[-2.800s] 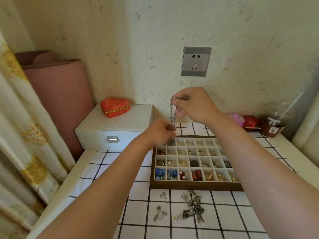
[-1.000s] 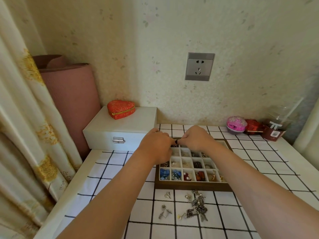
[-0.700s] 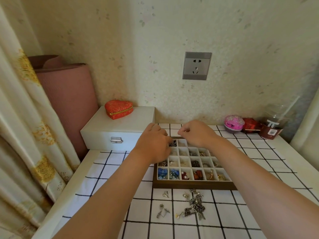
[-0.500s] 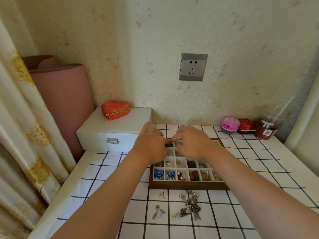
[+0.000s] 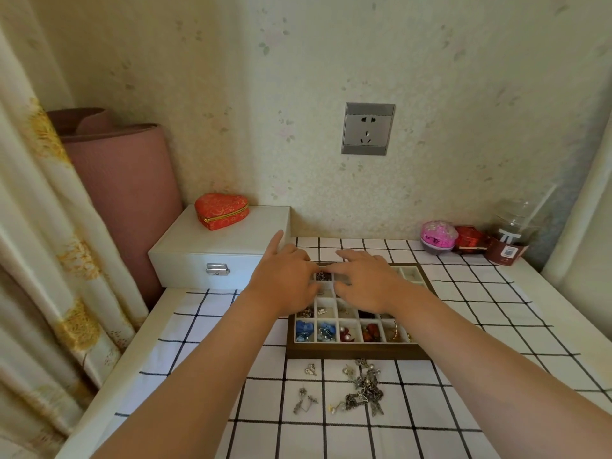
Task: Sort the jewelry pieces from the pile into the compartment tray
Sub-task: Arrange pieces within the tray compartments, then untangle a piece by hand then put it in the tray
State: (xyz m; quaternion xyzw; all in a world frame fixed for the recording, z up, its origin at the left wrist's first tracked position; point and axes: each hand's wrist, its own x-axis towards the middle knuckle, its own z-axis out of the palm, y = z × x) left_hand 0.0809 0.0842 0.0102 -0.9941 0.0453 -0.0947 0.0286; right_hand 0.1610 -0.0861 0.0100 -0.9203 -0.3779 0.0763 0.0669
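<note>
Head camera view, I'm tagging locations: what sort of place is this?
Probably a bedroom corner at home: patterned curtain, wall socket, and a white jewelry box near the compartment tray.

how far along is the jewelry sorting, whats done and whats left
Done: several compartments of the tray already hold pieces, and a dark chain lies in a back-row one. In hand: the left hand and right hand hover over that chain with fingers mostly straight, apparently tucking it in. Left: the tangled pile and a few loose pieces on the checked cloth in front of the tray.
</note>
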